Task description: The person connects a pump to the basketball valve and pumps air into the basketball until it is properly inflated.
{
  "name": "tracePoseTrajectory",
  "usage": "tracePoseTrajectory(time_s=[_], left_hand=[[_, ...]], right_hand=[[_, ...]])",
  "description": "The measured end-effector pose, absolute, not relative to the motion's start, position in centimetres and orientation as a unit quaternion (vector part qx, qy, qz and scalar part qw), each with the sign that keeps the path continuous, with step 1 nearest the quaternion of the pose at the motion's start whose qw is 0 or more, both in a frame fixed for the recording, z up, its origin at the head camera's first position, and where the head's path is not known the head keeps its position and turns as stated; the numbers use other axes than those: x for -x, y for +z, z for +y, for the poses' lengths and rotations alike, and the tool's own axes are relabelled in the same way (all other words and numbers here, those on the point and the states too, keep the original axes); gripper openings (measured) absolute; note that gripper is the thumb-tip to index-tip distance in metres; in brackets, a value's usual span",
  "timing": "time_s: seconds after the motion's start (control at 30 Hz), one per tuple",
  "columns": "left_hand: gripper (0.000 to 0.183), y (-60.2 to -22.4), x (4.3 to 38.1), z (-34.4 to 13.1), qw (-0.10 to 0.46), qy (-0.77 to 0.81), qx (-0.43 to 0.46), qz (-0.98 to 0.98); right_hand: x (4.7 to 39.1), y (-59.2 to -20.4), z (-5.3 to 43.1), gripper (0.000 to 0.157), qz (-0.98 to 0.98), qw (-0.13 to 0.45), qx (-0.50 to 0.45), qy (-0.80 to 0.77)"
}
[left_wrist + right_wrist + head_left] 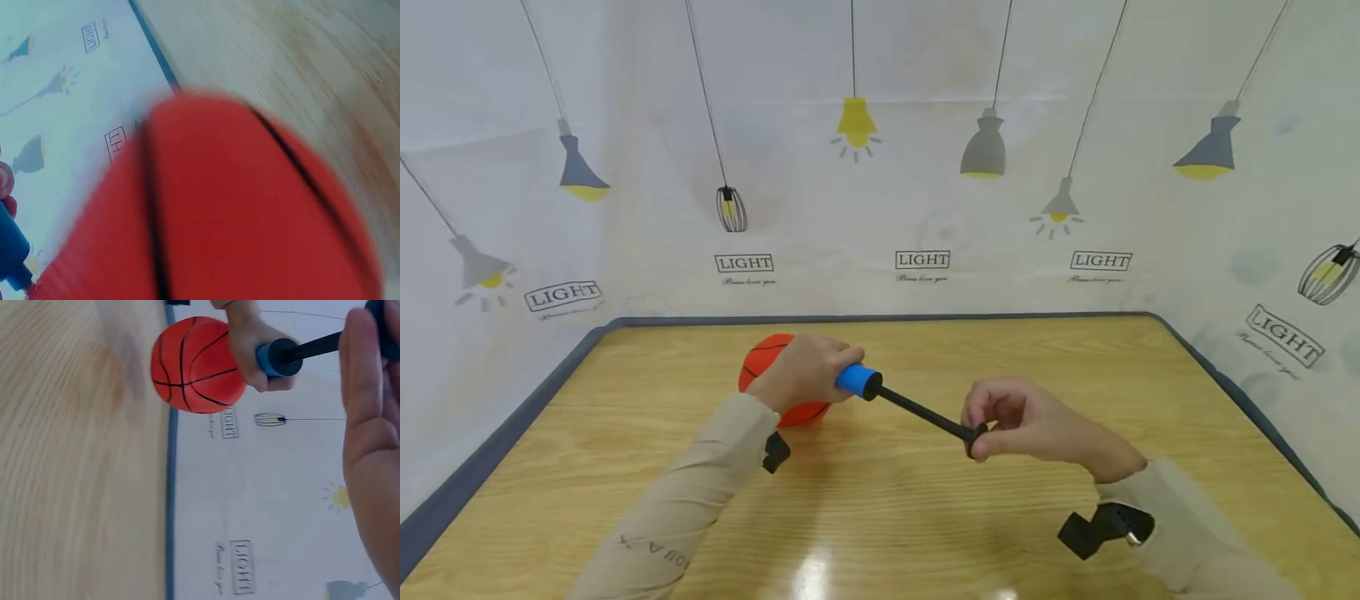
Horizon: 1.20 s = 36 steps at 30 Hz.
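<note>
My left hand (805, 368) grips the blue barrel of a small hand pump (854, 381). A long stretch of the black rod (925, 412) shows out of the barrel, slanting down to the right. At its far end my right hand (1037, 421) pinches the black handle (976, 440) between thumb and fingers. Behind the left hand is a red ball (763, 360) with black basketball lines, partly covered by that hand. In the left wrist view the pump's narrow tip (24, 278) meets the edge of the ball (219, 200), which fills much of that view.
Below the hands lies a wood-grain table (910, 517) with a dark blue edge (880, 318). A white backdrop (880, 200) printed with hanging lamps rises on the far side and both flanks. Black camera mounts (1105, 529) sit on both wrists.
</note>
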<state>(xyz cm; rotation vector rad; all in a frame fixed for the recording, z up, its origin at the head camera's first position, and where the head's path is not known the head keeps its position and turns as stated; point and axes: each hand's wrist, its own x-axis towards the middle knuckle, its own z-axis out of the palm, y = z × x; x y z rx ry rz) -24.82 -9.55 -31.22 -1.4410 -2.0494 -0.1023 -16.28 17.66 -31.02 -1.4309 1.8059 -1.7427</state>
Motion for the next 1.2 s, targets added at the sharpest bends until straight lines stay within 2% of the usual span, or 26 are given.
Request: tracePoseTrajectory(time_s=[0.3,0.47,0.63,0.8,0.97,1.2], left_hand=[[0.023,-32.5,25.1,-8.7,0.296,-0.03,0.557,-0.775],[0.02,-32.2,25.0,-8.6,0.307,-0.068,0.564,-0.763],[0.024,-31.8,25.2,-9.4,0.312,-0.062,0.549,-0.773],[0.023,-31.6,25.1,-9.0,0.301,-0.049,0.541,-0.783],[0.021,-31.6,24.9,-8.2,0.313,-0.048,0.532,-0.785],[0.021,-31.5,25.1,-8.3,0.293,-0.035,0.542,-0.787]], right_hand=[[20.2,-33.2,13.6,0.021,0.66,0.118,0.432,-0.603],[18.8,-32.1,14.3,0.019,0.664,0.126,0.403,-0.617],[17.0,-31.2,17.3,0.014,0.613,0.167,0.461,-0.619],[18.5,-31.9,16.9,0.011,0.606,0.161,0.456,-0.631],[20.6,-32.3,14.3,0.019,0.636,0.151,0.414,-0.634],[18.3,-31.7,16.5,0.014,0.642,0.158,0.422,-0.621]])
